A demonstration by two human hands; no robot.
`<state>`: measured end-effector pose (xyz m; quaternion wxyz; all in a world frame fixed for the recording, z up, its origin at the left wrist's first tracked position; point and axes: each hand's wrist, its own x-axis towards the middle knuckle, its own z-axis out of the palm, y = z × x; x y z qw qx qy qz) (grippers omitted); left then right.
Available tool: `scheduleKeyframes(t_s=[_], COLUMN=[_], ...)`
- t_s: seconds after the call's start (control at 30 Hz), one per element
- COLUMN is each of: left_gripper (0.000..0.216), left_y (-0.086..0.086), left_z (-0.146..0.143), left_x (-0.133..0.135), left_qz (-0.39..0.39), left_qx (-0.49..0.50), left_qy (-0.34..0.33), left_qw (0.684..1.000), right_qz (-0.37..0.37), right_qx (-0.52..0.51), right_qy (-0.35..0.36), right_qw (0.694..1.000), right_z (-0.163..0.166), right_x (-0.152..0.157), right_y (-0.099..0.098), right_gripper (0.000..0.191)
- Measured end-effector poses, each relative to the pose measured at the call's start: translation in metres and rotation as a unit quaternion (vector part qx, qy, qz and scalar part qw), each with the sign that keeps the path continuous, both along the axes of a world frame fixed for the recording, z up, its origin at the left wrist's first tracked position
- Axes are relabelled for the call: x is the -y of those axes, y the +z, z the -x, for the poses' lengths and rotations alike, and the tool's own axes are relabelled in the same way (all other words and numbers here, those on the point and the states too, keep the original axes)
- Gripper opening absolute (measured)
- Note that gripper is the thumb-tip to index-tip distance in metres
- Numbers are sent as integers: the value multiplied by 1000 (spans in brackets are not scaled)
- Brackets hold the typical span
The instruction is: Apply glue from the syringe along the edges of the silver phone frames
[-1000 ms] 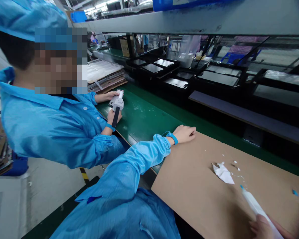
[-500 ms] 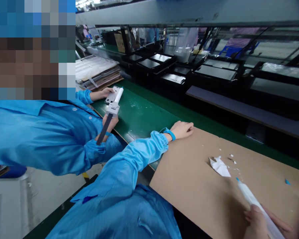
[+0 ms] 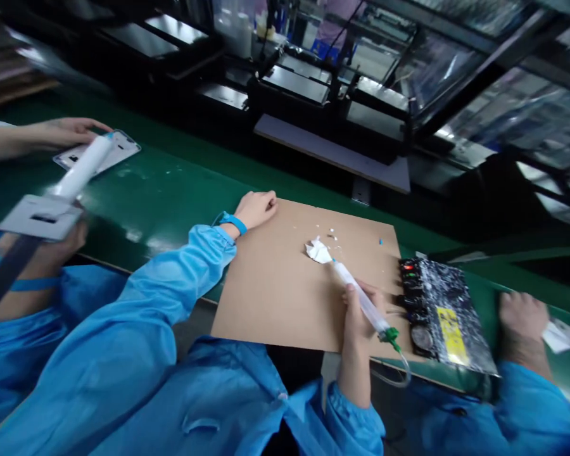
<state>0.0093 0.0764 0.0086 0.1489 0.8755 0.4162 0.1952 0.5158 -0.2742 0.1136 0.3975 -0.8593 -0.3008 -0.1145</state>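
My right hand [image 3: 360, 309] is closed round a white dispensing syringe [image 3: 360, 292], which has a blue tip and a green cap with a clear hose at its rear. The tip points at a crumpled white paper [image 3: 318, 250], close to its edge; contact cannot be made out. Both are over a brown cardboard sheet [image 3: 270, 285]. At the sheet's far left corner rests my left hand [image 3: 255, 210], palm down, fingers curled in, a blue band on the wrist. No object shows in it.
A black control box [image 3: 449, 313] with a yellow label stands right of the cardboard. Beyond it lies a co-worker's hand [image 3: 522, 316]. On the left another co-worker holds a white syringe [image 3: 83, 168] over a phone-sized panel [image 3: 116, 152]. Dark racks [image 3: 289, 82] line the back.
The view has swung right, bringing the control box and the right-hand co-worker into sight. My syringe tip is now nearer the crumpled paper. My left hand stays at the cardboard's corner.
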Motion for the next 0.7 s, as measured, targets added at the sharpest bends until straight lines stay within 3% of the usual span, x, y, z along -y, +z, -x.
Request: scheduleKeyframes(t_s=[0.03,0.1,0.27,0.5,0.7], left_gripper=[9,8,8,7,9], left_y=[-1,-3,-4,-3,-4], left_z=[0,1,2,2,2], left_x=[-1,-2,-2,-2,-1], left_qz=[-2,-6,-11,-9,-12], left_qx=[2,4,3,4,7], left_qy=[-1,0,-2,-4,-5], left_qw=[1000,1000,1000,1000,1000], right_qz=[34,122,203,246,211], right_qx=[1,-2,5,24,38], right_qy=[-3,4,6,13,54], right_qw=[999,993,979,969,975], right_z=[-21,-53,-94,-112,-110], right_x=[5,12,20,27,31], right_y=[4,-1,-30,-38,-41], right_gripper=[56,68,72,73,76])
